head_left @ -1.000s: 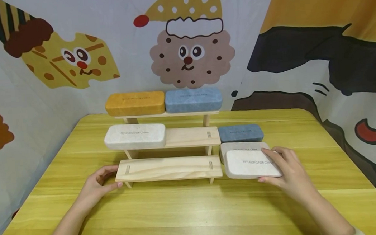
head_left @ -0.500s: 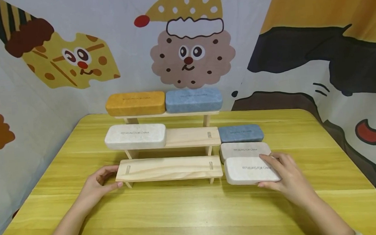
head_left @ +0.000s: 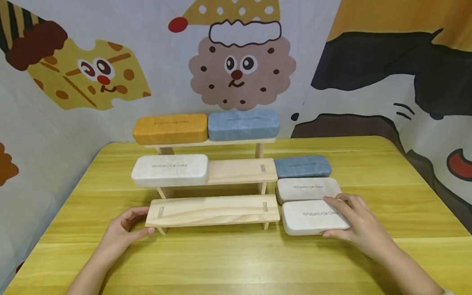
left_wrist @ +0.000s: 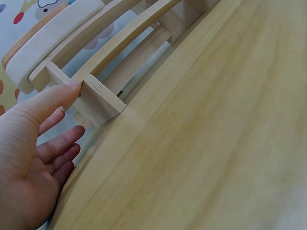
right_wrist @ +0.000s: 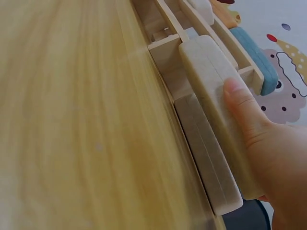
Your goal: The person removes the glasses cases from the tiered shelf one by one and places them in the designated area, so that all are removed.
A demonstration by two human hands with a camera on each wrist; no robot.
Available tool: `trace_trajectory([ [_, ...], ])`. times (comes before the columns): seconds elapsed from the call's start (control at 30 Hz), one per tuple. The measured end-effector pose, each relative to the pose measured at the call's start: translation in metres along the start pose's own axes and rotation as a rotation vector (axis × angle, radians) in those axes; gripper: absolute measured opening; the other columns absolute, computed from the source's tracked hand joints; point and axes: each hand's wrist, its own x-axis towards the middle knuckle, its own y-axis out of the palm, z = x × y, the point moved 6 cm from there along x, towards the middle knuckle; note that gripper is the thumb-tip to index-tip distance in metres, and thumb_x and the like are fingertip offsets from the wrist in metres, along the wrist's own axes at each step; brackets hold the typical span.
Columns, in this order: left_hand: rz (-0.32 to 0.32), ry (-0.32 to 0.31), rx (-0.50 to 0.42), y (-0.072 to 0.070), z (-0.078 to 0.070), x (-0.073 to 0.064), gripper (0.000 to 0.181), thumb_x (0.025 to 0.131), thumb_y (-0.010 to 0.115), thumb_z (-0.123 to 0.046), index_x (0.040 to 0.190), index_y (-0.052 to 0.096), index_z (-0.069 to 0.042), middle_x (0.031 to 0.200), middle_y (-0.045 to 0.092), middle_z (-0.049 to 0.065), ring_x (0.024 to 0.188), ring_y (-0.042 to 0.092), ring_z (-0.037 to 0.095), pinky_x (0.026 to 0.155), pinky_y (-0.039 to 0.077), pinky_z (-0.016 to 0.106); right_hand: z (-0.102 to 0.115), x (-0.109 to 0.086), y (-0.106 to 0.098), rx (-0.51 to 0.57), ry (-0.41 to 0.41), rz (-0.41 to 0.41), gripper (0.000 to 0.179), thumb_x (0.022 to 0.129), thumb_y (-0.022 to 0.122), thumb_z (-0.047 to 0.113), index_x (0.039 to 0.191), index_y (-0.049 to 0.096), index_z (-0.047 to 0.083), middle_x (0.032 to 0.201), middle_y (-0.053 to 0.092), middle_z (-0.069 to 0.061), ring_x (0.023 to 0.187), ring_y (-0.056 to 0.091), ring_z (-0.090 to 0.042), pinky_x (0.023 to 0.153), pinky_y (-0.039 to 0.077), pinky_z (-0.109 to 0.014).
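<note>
My right hand (head_left: 360, 221) grips the right end of a white glasses case (head_left: 313, 215), which bears printed lettering. In the right wrist view this case appears raised above a beige glasses case (right_wrist: 206, 158), with my thumb (right_wrist: 242, 103) lying along it. Behind the beige one is a dark blue glasses case (head_left: 303, 166). A three-tier wooden stand (head_left: 211, 211) stands to the left of these. My left hand (head_left: 121, 231) holds the left end of its lowest board, the thumb at the front edge; some fingertips are hidden in the head view.
An orange glasses case (head_left: 170, 129) and a light blue one (head_left: 243, 125) fill the top tier. Another white glasses case (head_left: 170, 169) lies on the left of the middle tier. The wood-grain table (head_left: 227, 274) backs onto a cartoon-printed cloth (head_left: 157, 48).
The white case in my right hand has moved down in the head view, toward me, uncovering more of the beige case behind it. My left hand stays at the stand.
</note>
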Motion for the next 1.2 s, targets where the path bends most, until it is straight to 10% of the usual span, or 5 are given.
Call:
trace_trajectory([
  [1.2, -0.004, 0.027, -0.011, 0.0, -0.001, 0.001, 0.051, 0.083, 0.076, -0.013, 0.127, 0.055, 0.0, 0.125, 0.056, 0.01, 0.11, 0.05, 0.002, 0.091, 0.038, 0.014, -0.014, -0.007, 0.021, 0.037, 0.083, 0.107, 0.085, 0.06, 0.087, 0.045, 0.131, 0.055, 0.011, 0.116, 0.049, -0.012, 0.107, 0.044, -0.03, 0.083, 0.042, -0.053],
])
